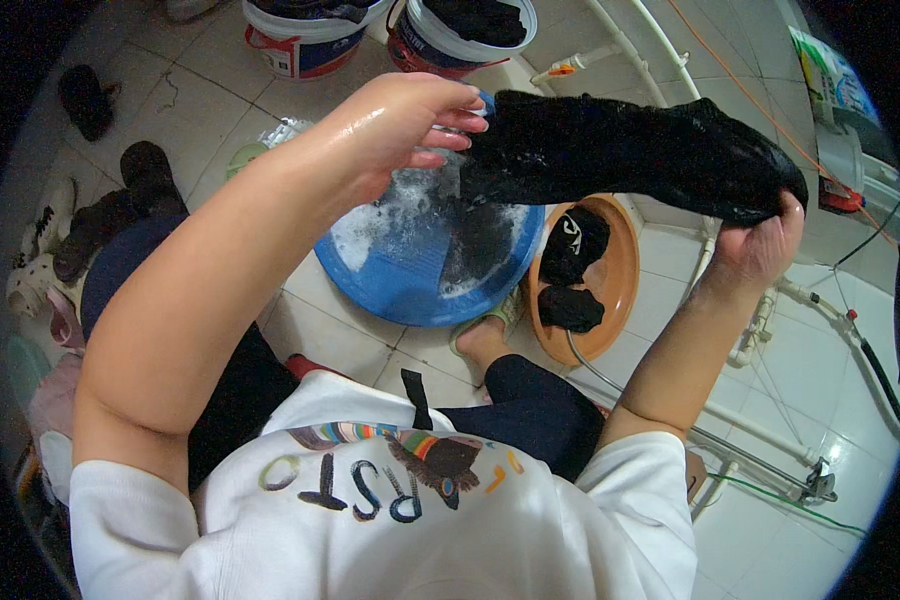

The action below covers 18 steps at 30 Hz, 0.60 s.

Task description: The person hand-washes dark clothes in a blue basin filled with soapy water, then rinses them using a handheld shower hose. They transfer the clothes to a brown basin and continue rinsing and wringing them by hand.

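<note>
A long black wet garment (620, 150) hangs stretched sideways above a blue basin (370, 290). My right hand (767, 240) is closed around its right end. Beside its left end is my left hand (410, 130), wet, with the fingers apart and stretched out; whether the fingertips touch the fabric is hard to tell. Sudsy water and a ribbed washboard surface (410, 255) show in the basin below. I cannot make out which kind of garment it is.
An orange oval basin (615, 335) with black clothes (575, 245) stands right of the blue one. Two buckets (305, 45) (440, 55) with dark clothes stand at the back. White pipes (640, 50) run along the right wall; shoes (90, 100) lie at the left.
</note>
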### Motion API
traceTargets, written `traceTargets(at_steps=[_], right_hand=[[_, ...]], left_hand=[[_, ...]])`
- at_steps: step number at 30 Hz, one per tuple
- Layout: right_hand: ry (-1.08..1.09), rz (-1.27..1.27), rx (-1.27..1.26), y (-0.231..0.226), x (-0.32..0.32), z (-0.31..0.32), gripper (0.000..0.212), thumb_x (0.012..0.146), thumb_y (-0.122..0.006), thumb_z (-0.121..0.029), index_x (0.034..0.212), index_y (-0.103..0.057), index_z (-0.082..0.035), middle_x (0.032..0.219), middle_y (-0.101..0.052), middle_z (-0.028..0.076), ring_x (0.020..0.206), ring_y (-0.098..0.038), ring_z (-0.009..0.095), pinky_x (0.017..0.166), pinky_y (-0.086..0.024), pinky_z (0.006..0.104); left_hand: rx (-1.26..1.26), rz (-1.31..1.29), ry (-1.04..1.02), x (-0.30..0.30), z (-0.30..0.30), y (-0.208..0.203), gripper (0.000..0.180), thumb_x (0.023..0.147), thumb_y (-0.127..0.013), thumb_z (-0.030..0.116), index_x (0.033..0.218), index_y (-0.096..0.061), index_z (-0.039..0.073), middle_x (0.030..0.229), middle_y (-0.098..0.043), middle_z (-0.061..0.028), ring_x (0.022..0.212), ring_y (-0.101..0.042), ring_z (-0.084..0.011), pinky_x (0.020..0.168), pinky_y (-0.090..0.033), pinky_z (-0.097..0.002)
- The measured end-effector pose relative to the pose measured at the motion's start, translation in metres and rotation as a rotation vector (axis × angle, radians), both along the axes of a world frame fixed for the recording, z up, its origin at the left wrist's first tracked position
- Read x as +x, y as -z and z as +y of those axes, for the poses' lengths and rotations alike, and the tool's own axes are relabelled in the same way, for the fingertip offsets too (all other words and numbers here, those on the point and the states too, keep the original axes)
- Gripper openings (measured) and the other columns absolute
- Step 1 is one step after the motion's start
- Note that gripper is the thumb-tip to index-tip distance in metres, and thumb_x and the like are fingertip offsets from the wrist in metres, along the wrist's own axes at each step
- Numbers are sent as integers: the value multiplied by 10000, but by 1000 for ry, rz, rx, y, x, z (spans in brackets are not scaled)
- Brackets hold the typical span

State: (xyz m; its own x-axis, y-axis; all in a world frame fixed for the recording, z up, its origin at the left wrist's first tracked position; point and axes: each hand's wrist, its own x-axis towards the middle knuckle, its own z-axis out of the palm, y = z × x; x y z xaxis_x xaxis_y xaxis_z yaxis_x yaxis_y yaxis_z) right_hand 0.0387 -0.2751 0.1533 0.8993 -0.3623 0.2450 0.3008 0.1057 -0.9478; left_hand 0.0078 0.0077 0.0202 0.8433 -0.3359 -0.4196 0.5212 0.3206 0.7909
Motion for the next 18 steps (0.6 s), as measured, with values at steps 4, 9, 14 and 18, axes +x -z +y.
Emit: traceTargets(at_steps=[4,9,14,18], right_hand=[[0,46,-71,52,26,-2,255,723,-422,-68,920,-520,60,905,-570,168,856,-556,285,799,-445,392],[-58,366,-869,190,47,-44,548,708,-560,-168,1190,-370,9,939,-532,113,785,-513,185,750,-417,309],[-336,555,-1321,304,45,-38,533,669,-537,-216,1172,-443,-68,1002,-547,197,943,-521,342,822,-410,369],[-572,563,-1557,369,38,-12,589,689,-595,-279,1237,-381,-248,1320,-281,143,1195,-282,346,943,-301,463]], left_hand=[[12,7,-39,0,1,8,274,800,-513,303,957,-547,81,934,-595,-25,814,-545,-106,687,-409,-240],[54,9,-13,1,-6,11,289,794,-511,319,970,-539,91,944,-593,-32,844,-535,-113,735,-385,-257],[62,90,-40,4,-10,14,298,803,-514,310,955,-552,56,906,-593,-46,813,-529,-110,720,-387,-236],[105,116,17,8,-17,18,306,809,-484,337,994,-533,98,986,-581,-46,883,-538,-143,787,-389,-282]])
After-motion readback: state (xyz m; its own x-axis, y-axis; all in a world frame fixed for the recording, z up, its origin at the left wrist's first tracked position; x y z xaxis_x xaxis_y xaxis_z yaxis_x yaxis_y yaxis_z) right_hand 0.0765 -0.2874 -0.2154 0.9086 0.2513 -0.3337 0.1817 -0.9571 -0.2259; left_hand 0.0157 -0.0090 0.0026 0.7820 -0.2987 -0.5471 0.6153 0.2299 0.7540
